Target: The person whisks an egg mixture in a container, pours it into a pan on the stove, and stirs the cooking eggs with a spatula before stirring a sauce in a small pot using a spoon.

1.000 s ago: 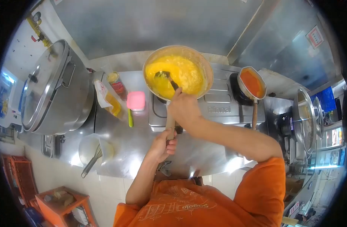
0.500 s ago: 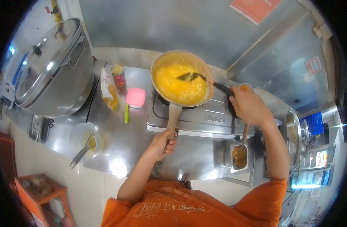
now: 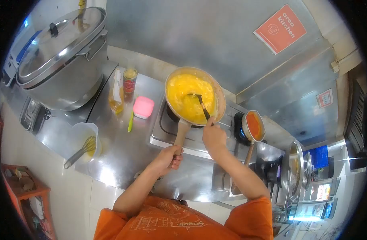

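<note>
Pan (image 3: 194,96) of yellow egg sits on the stove burner (image 3: 171,116). My left hand (image 3: 170,155) clenches its handle; my right hand (image 3: 214,137) grips the spatula (image 3: 201,105) inside it. Risk: hard stirring could slop egg over the pan's rim or knock the sauce pan (image 3: 253,125) right of it.

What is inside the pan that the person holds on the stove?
The pan holds yellow scrambled egg and the black spatula held by the right hand. The left hand grips its handle. The egg hides the pan's bottom.
</note>
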The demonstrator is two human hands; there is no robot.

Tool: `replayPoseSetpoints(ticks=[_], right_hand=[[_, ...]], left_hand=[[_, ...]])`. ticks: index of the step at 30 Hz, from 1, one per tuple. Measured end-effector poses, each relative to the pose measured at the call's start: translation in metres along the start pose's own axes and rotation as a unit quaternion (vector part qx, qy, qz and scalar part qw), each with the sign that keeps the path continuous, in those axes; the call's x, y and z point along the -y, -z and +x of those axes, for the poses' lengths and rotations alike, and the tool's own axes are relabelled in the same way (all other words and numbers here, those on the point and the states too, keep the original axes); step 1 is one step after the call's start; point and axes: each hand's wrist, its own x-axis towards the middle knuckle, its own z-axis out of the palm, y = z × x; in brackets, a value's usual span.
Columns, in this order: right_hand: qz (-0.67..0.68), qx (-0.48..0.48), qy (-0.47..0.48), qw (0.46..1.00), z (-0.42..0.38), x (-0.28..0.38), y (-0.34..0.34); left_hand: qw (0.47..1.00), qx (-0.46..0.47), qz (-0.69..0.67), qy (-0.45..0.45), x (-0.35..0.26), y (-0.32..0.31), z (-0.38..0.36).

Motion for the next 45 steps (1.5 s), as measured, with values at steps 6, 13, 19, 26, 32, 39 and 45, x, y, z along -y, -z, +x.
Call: replayPoseSetpoints(ticks=[6,13,19,26,32,39,45], right_hand=[[0.107,0.018,-0.024,0.994,0.054,-0.059,0.05],[0.089,0.087,0.116,0.985,-0.01,-0.098,0.162],[-0.171,0.105,0.084,0.976,-0.034,-0.053,0.127],[-0.263,-0.084,0.086,0.957,0.017,-0.056,0.03],[-0.115,-0.096,0.081,0.985,0.056,-0.074,0.029],[0.001,0.046,0.095,0.994,-0.004,-0.095,0.143],[-0.034,0.084,0.15,0.985,-0.047,-0.044,0.093]], left_hand=[[1.0,0.008,-0.006,-0.002,0.0,0.0,0.001],[0.999,0.021,-0.035,-0.003,0.001,0.0,0.002],[0.999,0.011,-0.043,-0.026,0.006,0.002,0.004],[0.998,0.009,-0.041,-0.036,0.006,0.002,0.003],[0.999,0.013,-0.031,-0.015,0.001,0.0,0.0],[0.999,0.026,-0.021,-0.017,0.002,0.002,0.003],[0.999,0.028,-0.043,-0.001,0.005,0.004,0.008]])
